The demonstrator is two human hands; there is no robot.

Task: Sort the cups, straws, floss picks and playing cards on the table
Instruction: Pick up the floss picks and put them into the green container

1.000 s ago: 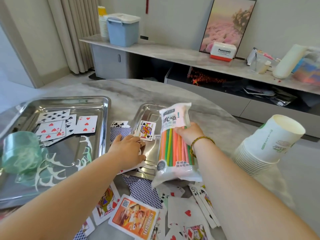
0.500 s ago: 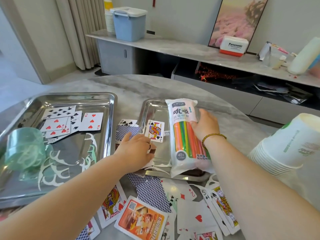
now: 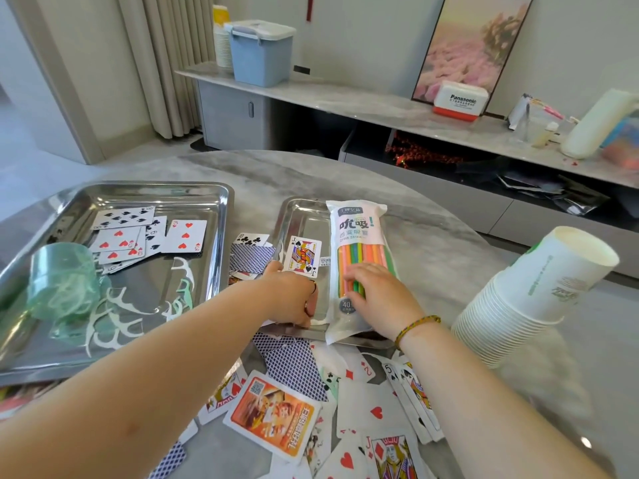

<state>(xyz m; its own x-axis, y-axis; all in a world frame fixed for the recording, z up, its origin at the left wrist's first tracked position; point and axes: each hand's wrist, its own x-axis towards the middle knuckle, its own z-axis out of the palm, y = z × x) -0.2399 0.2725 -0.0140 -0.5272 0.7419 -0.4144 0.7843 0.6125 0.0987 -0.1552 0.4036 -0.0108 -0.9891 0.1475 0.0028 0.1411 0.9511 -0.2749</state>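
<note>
A round grey marble table carries a large steel tray at left, a smaller tray just beside it, loose playing cards along the near edge (some face down), and a toppled cup stack at right.

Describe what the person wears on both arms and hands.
Both forearms are bare, no sleeves in view. The left hand wears a thin dark ring on one finger. At the wrist of the right hand sits a braided cord bracelet, yellowish with darker strands.
</note>
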